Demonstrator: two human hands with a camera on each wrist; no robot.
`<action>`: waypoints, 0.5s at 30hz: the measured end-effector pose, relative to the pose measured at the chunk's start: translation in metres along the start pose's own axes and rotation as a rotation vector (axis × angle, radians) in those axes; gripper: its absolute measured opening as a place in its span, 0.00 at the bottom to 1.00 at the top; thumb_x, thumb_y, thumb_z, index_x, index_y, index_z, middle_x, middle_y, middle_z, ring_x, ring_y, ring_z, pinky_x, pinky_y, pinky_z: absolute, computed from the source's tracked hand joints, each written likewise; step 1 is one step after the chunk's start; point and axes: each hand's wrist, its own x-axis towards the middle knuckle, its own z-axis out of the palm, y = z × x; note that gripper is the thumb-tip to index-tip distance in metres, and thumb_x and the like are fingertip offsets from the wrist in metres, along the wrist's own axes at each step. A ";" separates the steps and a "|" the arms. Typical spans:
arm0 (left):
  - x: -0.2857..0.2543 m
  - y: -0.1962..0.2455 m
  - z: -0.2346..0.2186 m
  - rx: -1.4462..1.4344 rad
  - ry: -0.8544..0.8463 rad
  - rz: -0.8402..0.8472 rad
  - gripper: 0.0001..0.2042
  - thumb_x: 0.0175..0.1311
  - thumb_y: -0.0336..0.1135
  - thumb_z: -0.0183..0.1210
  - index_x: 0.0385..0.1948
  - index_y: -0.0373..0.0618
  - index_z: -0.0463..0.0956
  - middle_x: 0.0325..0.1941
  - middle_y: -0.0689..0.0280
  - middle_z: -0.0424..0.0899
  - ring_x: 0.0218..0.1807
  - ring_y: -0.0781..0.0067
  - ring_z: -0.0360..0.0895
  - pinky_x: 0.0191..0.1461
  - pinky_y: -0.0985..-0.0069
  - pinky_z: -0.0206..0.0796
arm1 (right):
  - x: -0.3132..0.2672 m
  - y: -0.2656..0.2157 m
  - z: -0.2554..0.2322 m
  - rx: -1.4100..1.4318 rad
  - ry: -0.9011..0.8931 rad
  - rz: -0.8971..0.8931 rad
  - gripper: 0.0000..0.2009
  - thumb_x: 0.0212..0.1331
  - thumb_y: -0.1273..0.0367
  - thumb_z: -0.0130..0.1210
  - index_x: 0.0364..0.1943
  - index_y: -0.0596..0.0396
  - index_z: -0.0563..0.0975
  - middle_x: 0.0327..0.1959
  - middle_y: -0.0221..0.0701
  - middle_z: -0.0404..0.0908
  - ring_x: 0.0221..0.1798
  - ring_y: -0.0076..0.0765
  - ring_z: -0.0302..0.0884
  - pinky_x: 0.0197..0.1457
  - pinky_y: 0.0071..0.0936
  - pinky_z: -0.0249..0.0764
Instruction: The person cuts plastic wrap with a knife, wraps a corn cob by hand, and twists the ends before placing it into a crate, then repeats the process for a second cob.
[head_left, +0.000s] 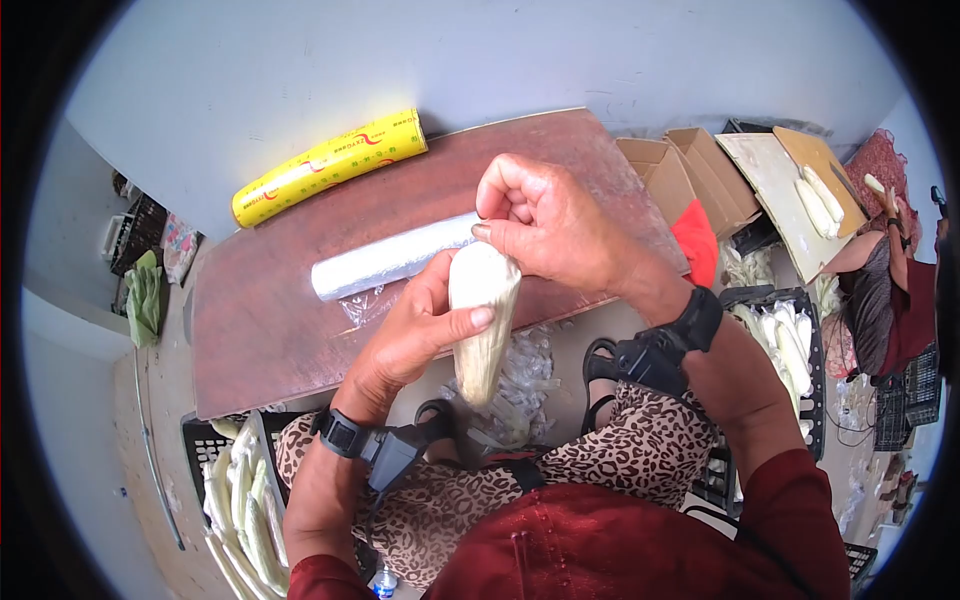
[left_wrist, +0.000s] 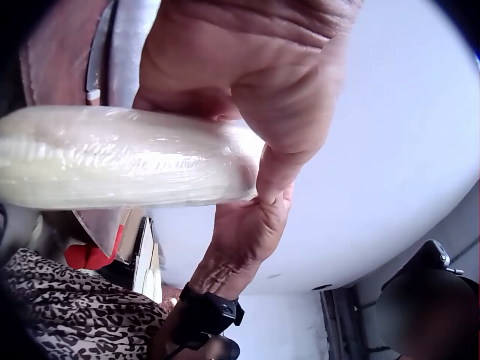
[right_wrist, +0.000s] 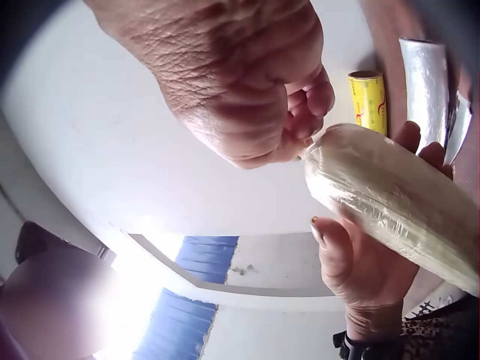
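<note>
A thick, pale vegetable stem [head_left: 483,330], wrapped in clear film, is held over the near edge of the brown table [head_left: 260,330]. My left hand [head_left: 415,325] grips it near its upper end, thumb across the front. Above that end, my right hand [head_left: 550,220] has thumb and forefinger pinched together at the film, its other fingers curled. In the right wrist view the cling film [right_wrist: 309,150] gathers to a small twist at those fingertips. Shiny film clings along the stem [left_wrist: 112,161] in the left wrist view. Behind the hands lies a roll of clear film [head_left: 390,260].
A yellow printed roll [head_left: 330,165] lies at the table's back edge. A knife [left_wrist: 97,56] is beside the film roll. Crates of pale stems [head_left: 245,500] stand left and right of my legs. Cardboard boxes [head_left: 690,175] and another person [head_left: 895,270] are at the right.
</note>
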 end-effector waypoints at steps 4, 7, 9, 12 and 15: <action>-0.005 0.009 -0.002 -0.300 -0.022 0.010 0.25 0.68 0.43 0.59 0.62 0.41 0.65 0.59 0.64 0.75 0.61 0.73 0.73 0.67 0.71 0.63 | -0.001 -0.009 -0.004 0.124 -0.004 0.039 0.06 0.61 0.78 0.57 0.36 0.56 0.70 0.29 0.22 0.73 0.31 0.12 0.71 0.30 0.15 0.70; -0.004 0.004 -0.011 -0.273 -0.022 0.046 0.28 0.64 0.44 0.62 0.62 0.41 0.66 0.57 0.65 0.77 0.58 0.74 0.75 0.64 0.72 0.65 | -0.001 -0.012 -0.003 0.151 -0.025 0.014 0.06 0.61 0.77 0.56 0.36 0.56 0.70 0.28 0.22 0.73 0.30 0.12 0.70 0.29 0.14 0.68; -0.002 0.002 -0.009 -0.271 -0.008 0.056 0.29 0.61 0.45 0.65 0.61 0.42 0.67 0.56 0.66 0.77 0.56 0.74 0.75 0.62 0.72 0.67 | -0.001 -0.012 -0.003 0.158 -0.038 0.008 0.06 0.61 0.77 0.56 0.36 0.56 0.70 0.28 0.22 0.72 0.30 0.12 0.69 0.29 0.14 0.68; -0.003 0.001 -0.010 -0.325 -0.060 -0.027 0.31 0.57 0.46 0.69 0.60 0.43 0.68 0.55 0.65 0.78 0.55 0.73 0.76 0.60 0.72 0.68 | 0.000 -0.007 -0.001 0.164 -0.047 0.015 0.06 0.61 0.78 0.56 0.35 0.56 0.70 0.29 0.21 0.72 0.30 0.12 0.69 0.30 0.14 0.68; -0.003 -0.002 -0.012 -0.357 -0.105 -0.085 0.32 0.55 0.44 0.70 0.59 0.42 0.68 0.54 0.63 0.78 0.56 0.71 0.76 0.61 0.71 0.68 | 0.000 -0.001 0.001 0.098 -0.042 -0.013 0.06 0.61 0.78 0.56 0.35 0.56 0.70 0.30 0.21 0.73 0.32 0.12 0.69 0.32 0.14 0.69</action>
